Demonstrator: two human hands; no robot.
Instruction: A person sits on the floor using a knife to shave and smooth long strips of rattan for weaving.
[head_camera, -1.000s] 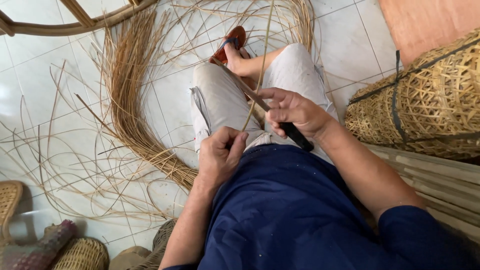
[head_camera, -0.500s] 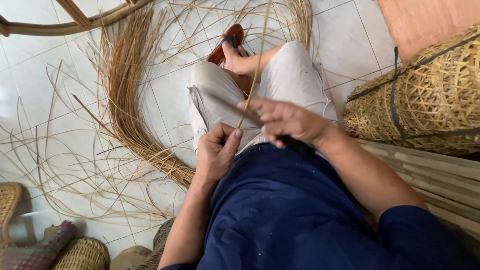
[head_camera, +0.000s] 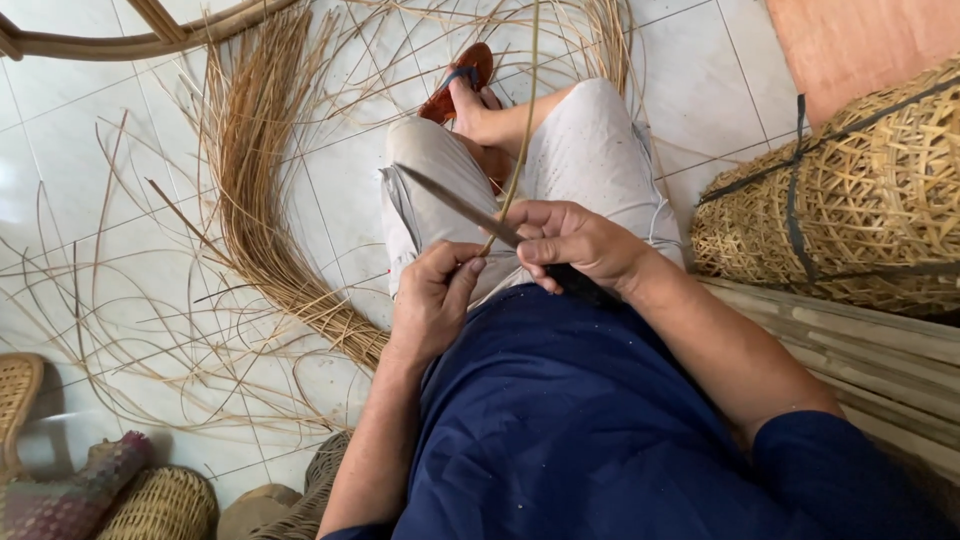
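Floor: pale tiled floor (head_camera: 330, 180), strewn with a curved bundle of tan cane strips (head_camera: 260, 190).
Left hand (head_camera: 432, 300): closed, pinching a thin yellowish cane strip (head_camera: 522, 130) at its lower end.
Right hand (head_camera: 575, 245): wrapped shut around a dark-handled long knife (head_camera: 455, 205), blade laid across the strip just above the pinch.
Risk: blade likely to slip towards left fingers or thigh, being so near.
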